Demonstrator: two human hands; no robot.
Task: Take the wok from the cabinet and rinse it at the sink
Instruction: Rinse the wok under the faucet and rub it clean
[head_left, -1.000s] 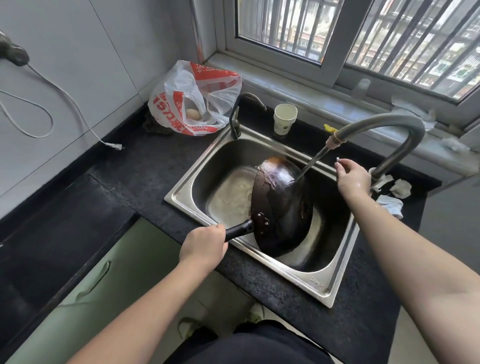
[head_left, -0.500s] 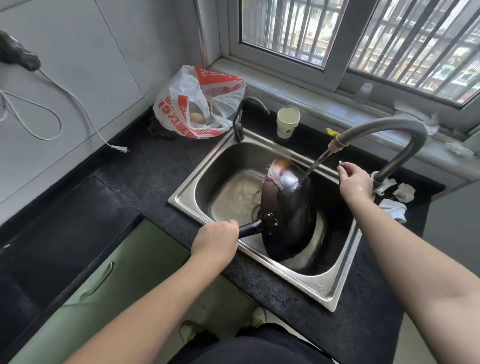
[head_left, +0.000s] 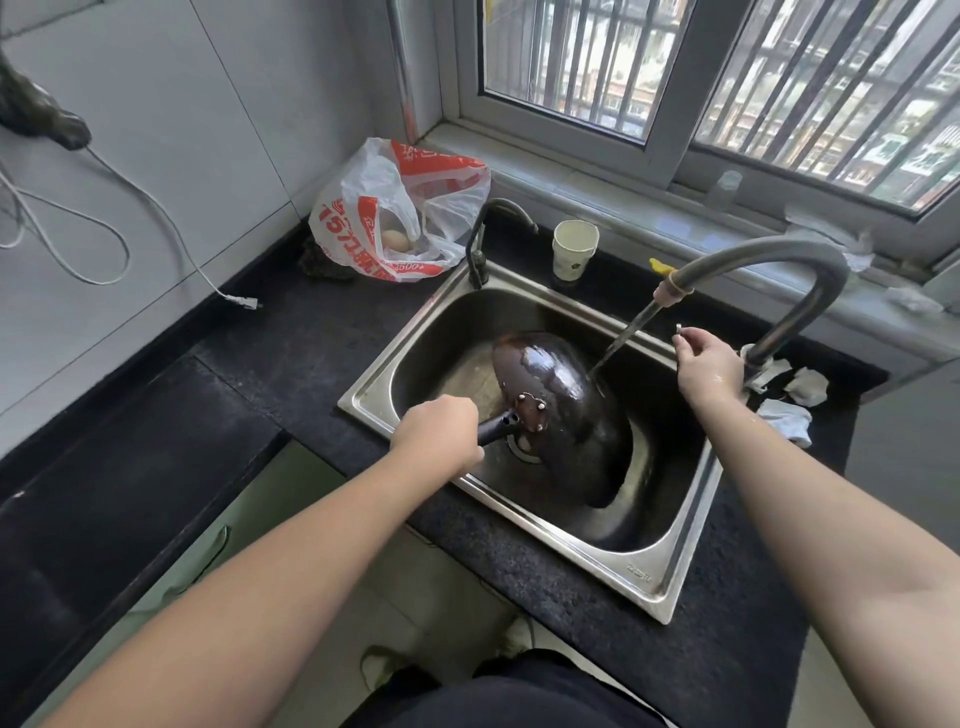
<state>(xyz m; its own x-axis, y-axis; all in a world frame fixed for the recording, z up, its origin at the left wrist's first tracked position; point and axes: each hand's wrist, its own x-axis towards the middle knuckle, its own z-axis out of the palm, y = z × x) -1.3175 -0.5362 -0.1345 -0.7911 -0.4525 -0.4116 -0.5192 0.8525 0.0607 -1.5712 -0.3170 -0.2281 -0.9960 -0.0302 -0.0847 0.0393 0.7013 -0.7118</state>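
The wok (head_left: 563, 410) stands on edge in the sink (head_left: 670, 566) — handle toward the counter's front edge, gripped by the left hand (head_left: 439, 434); the right hand (head_left: 709, 364) pinches the tap lever (head_left: 678, 327).

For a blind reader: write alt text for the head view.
A person's left hand grips the handle of a dark wok tilted on edge in a steel sink, while tap water hits it. The right hand pinches the tap lever.
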